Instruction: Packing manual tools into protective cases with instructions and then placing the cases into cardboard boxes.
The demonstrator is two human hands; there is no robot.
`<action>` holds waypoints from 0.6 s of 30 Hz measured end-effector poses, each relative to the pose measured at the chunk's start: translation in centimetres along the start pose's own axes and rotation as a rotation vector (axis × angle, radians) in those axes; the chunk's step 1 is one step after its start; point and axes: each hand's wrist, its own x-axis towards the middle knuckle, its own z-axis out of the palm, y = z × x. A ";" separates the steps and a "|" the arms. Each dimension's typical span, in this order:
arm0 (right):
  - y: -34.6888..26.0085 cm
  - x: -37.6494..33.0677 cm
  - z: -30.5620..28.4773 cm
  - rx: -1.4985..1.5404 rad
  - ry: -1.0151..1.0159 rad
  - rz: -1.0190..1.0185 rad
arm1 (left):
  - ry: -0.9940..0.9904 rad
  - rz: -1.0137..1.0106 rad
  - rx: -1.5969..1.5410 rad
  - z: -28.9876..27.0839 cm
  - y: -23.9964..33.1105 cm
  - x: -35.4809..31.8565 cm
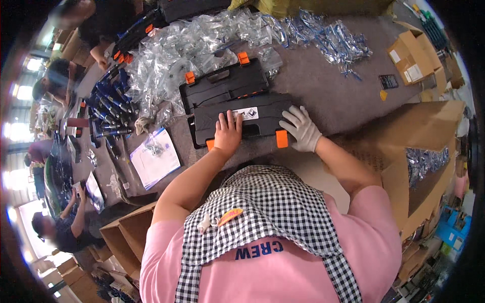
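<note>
Head view: your two hands on near black tool case (pixel 242 121), closed, lying flat at counter (pixel 328 96) edge. Left hand (pixel 227 132) bare, palm flat on lid, fingers spread, gripping nothing. Right hand (pixel 301 127) in white glove, open, fingertips resting at case's right end. Two orange latches (pixel 281 138) on case's near edge. Second black case (pixel 225 83) touching behind first. Heap of clear bags (pixel 172 55) beyond cases. One paper sheet (pixel 154 157) left of case. Cardboard box (pixel 429 156) right of case.
</note>
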 end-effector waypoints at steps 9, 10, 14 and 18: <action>1.6 7.0 -7.1 0.640 0.134 -0.177 | -0.611 0.071 -0.505 -11.4 -9.5 5.5; 1.4 7.5 -7.6 0.681 0.111 -0.130 | -0.745 0.010 -0.491 -11.9 -10.2 5.7; 2.4 7.1 -3.3 0.703 -0.033 -0.031 | -0.771 -0.105 -0.534 -9.4 -13.1 1.0; 3.2 7.4 -1.3 0.773 0.000 -0.030 | -0.414 -0.253 -0.857 -3.8 -12.8 -4.5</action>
